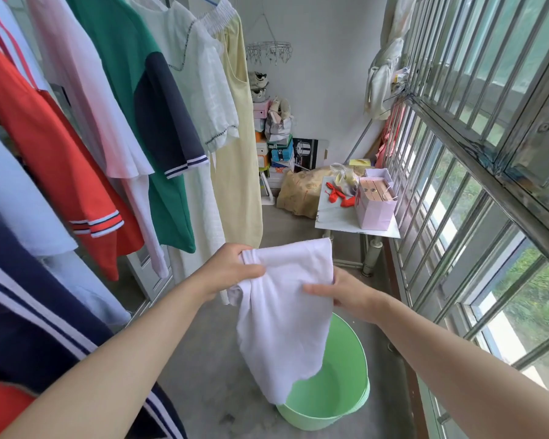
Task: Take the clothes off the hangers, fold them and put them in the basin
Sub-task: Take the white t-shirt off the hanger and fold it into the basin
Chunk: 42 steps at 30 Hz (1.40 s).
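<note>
Basin [339, 397] partly hidden (behind wht garment [282, 327]).

We are standing on a narrow balcony, its grey concrete floor [210, 369] running away from us. Daylight is coming in through the barred windows [457, 172] lining the right side. Stacked boxes [276, 153] are sitting against the far white wall [324, 74]. Nearer, on the right, a small white table [333, 218] is bearing a pink paper bag [374, 207].

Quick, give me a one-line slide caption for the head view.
Left hand and right hand hold a white garment over the green basin; hanging clothes line the left.
</note>
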Each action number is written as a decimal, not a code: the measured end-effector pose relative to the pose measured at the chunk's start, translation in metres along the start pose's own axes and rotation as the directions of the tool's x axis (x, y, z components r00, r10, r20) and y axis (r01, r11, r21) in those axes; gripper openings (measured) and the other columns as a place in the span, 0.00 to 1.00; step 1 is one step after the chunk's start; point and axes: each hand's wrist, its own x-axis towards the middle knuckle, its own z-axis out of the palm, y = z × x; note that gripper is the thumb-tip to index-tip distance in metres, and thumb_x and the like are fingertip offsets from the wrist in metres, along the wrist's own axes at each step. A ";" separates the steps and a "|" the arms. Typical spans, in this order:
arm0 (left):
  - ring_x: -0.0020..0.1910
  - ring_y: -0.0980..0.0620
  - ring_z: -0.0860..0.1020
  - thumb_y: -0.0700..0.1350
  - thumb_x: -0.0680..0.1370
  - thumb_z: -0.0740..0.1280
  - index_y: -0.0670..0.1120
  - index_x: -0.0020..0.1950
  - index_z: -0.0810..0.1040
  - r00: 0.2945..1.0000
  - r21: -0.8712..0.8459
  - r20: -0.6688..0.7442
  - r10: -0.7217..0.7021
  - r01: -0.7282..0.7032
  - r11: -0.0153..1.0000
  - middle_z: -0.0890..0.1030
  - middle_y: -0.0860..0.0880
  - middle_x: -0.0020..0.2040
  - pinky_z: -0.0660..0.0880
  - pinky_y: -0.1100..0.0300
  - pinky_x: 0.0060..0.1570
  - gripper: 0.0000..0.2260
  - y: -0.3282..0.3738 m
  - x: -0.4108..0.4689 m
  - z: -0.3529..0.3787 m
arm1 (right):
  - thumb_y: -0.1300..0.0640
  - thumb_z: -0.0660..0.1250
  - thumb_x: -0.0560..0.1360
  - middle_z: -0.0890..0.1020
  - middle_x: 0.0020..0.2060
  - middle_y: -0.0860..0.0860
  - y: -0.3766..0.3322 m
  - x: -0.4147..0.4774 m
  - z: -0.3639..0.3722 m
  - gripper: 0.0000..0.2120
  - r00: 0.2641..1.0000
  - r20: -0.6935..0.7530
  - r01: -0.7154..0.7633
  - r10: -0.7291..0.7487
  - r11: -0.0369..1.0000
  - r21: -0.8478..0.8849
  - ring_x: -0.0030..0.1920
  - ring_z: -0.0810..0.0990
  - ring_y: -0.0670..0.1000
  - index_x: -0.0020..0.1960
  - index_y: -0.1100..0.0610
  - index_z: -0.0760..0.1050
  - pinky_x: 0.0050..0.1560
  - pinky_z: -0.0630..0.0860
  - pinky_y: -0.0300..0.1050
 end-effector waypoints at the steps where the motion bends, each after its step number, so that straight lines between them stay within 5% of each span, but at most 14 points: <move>1: 0.34 0.51 0.70 0.48 0.63 0.70 0.36 0.42 0.75 1.000 -0.020 0.000 -0.022 0.022 1.000 0.72 0.46 0.35 0.64 0.59 0.34 0.17 -0.001 0.001 -0.002 | 0.61 0.71 0.73 0.84 0.53 0.52 0.008 0.000 0.000 0.13 0.998 0.014 -0.052 0.053 0.995 -0.080 0.53 0.83 0.51 0.56 0.56 0.78 0.57 0.78 0.49; 4: 0.36 0.48 0.72 0.51 0.59 0.72 0.42 0.42 0.77 0.990 -0.108 0.021 -0.138 0.140 0.984 0.74 0.44 0.37 0.65 0.56 0.38 0.18 -0.005 0.000 -0.005 | 0.59 0.68 0.76 0.83 0.53 0.54 0.023 0.000 0.003 0.11 0.992 -0.014 -0.129 0.128 0.989 -0.075 0.51 0.83 0.52 0.57 0.60 0.78 0.61 0.76 0.51; 7: 0.40 0.45 0.80 0.48 0.66 0.74 0.40 0.51 0.80 0.957 -0.356 0.035 -0.287 0.281 0.892 0.83 0.41 0.45 0.74 0.56 0.45 0.18 -0.005 -0.003 -0.009 | 0.57 0.64 0.78 0.84 0.50 0.54 0.013 0.001 0.010 0.12 0.990 -0.011 -0.137 0.138 0.986 0.093 0.46 0.84 0.50 0.57 0.63 0.78 0.48 0.80 0.44; 9: 0.45 0.46 0.83 0.53 0.74 0.69 0.40 0.54 0.81 0.945 -0.619 0.059 -0.322 0.288 0.731 0.85 0.43 0.48 0.76 0.54 0.49 0.17 -0.001 -0.002 -0.015 | 0.57 0.63 0.79 0.85 0.46 0.53 0.001 0.004 0.013 0.10 0.992 -0.026 -0.118 0.125 0.974 0.191 0.43 0.85 0.50 0.55 0.61 0.78 0.43 0.81 0.43; 12: 0.48 0.45 0.83 0.67 0.77 0.54 0.44 0.54 0.81 0.964 -0.848 0.123 -0.235 0.225 0.481 0.85 0.44 0.51 0.73 0.50 0.49 0.30 -0.005 -0.004 -0.013 | 0.57 0.63 0.79 0.86 0.44 0.53 -0.010 0.012 0.014 0.09 0.991 -0.081 -0.070 0.102 0.942 0.328 0.41 0.85 0.50 0.52 0.60 0.78 0.44 0.82 0.45; 15: 0.57 0.46 0.81 0.70 0.74 0.55 0.48 0.60 0.81 0.943 -0.790 0.245 -0.224 0.329 0.518 0.82 0.45 0.58 0.72 0.49 0.57 0.32 -0.022 -0.017 0.013 | 0.57 0.63 0.79 0.86 0.41 0.52 -0.012 0.016 0.014 0.07 0.985 -0.115 -0.076 0.126 0.927 0.367 0.39 0.85 0.50 0.51 0.59 0.78 0.42 0.82 0.45; 18: 0.58 0.46 0.80 0.55 0.73 0.70 0.46 0.64 0.77 0.930 -0.747 0.289 -0.226 0.367 0.555 0.81 0.44 0.60 0.73 0.51 0.58 0.23 -0.038 -0.016 0.026 | 0.59 0.64 0.78 0.85 0.42 0.54 -0.008 0.018 0.012 0.07 0.972 -0.182 -0.083 0.149 0.941 0.327 0.37 0.84 0.49 0.52 0.61 0.77 0.41 0.82 0.45; 22: 0.58 0.47 0.78 0.40 0.64 0.73 0.46 0.71 0.70 0.956 -0.597 0.015 -0.294 0.244 0.764 0.77 0.45 0.64 0.76 0.53 0.56 0.35 -0.051 -0.005 0.027 | 0.65 0.68 0.74 0.80 0.53 0.59 0.007 0.020 0.006 0.16 0.971 -0.197 -0.083 0.138 0.960 0.267 0.46 0.82 0.56 0.61 0.65 0.73 0.49 0.79 0.51; 25: 0.71 0.57 0.61 0.35 0.73 0.70 0.55 0.76 0.60 0.980 -0.492 -0.098 -0.175 0.105 0.864 0.62 0.58 0.70 0.62 0.57 0.70 0.36 -0.047 -0.007 0.030 | 0.66 0.71 0.70 0.68 0.64 0.50 0.011 0.025 0.003 0.37 0.948 -0.301 -0.026 0.100 0.970 0.241 0.51 0.79 0.55 0.71 0.44 0.61 0.46 0.79 0.50; 28: 0.71 0.60 0.60 0.32 0.76 0.64 0.55 0.69 0.70 0.999 -0.401 -0.011 -0.045 0.037 0.915 0.68 0.59 0.68 0.60 0.63 0.65 0.26 -0.046 -0.009 0.031 | 0.70 0.69 0.71 0.73 0.58 0.53 0.007 0.019 0.003 0.35 0.970 -0.234 -0.032 0.063 0.991 0.133 0.48 0.78 0.52 0.71 0.43 0.65 0.50 0.78 0.47; 32: 0.68 0.57 0.67 0.30 0.73 0.68 0.51 0.61 0.78 0.998 -0.340 0.041 -0.053 0.064 0.938 0.76 0.57 0.62 0.61 0.65 0.63 0.21 -0.050 -0.010 0.033 | 0.75 0.72 0.65 0.77 0.60 0.56 0.008 0.010 0.003 0.35 0.998 -0.025 -0.069 0.066 0.984 -0.162 0.52 0.77 0.53 0.64 0.46 0.73 0.66 0.71 0.54; 37: 0.70 0.56 0.66 0.31 0.68 0.73 0.53 0.62 0.76 0.993 -0.296 0.080 -0.084 0.104 0.950 0.75 0.56 0.64 0.63 0.63 0.66 0.27 -0.059 -0.008 0.029 | 0.73 0.63 0.66 0.80 0.59 0.48 0.006 0.009 0.010 0.34 1.000 -0.026 -0.013 -0.009 0.659 -0.752 0.54 0.77 0.46 0.68 0.50 0.71 0.52 0.72 0.37; 42: 0.69 0.57 0.68 0.33 0.66 0.74 0.51 0.66 0.74 0.987 -0.085 0.119 -0.106 0.117 0.990 0.73 0.56 0.65 0.67 0.65 0.63 0.31 -0.064 -0.012 0.029 | 0.70 0.56 0.64 0.83 0.51 0.49 0.005 0.008 0.015 0.31 0.993 -0.090 -0.039 -0.077 0.503 -0.863 0.52 0.79 0.52 0.60 0.48 0.79 0.48 0.73 0.42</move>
